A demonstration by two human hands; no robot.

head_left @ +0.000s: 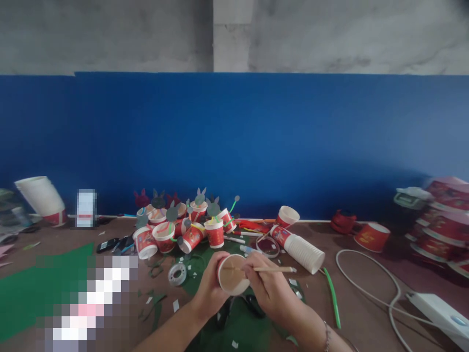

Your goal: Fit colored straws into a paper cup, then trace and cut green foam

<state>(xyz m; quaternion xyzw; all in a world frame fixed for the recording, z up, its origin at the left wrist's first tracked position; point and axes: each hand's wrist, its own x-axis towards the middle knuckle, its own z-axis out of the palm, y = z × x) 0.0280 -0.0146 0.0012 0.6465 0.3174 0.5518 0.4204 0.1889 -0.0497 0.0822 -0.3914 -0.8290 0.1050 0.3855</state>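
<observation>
My left hand [211, 283] is wrapped around the side of a red paper cup [234, 283], tilted so that its open mouth faces me. In my right hand [269, 286] is a thin, light wooden stick [273, 269], pinched between thumb and fingers. One end of it sticks out to the right; the other reaches over or into the cup's mouth, and I cannot tell whether it touches. Below the cup, black-handled scissors [252, 305] lie partly hidden by my hands. To the left of my hands is a roll of clear tape [177, 274].
Several red cups with paper rabbit heads [214, 234] crowd the table's back. A stack of cups [304, 252] lies to their right, near a green pipe cleaner [332, 298]. A cable [366, 293] and power strip [439, 315] occupy the right. Green paper [47, 283] covers the left.
</observation>
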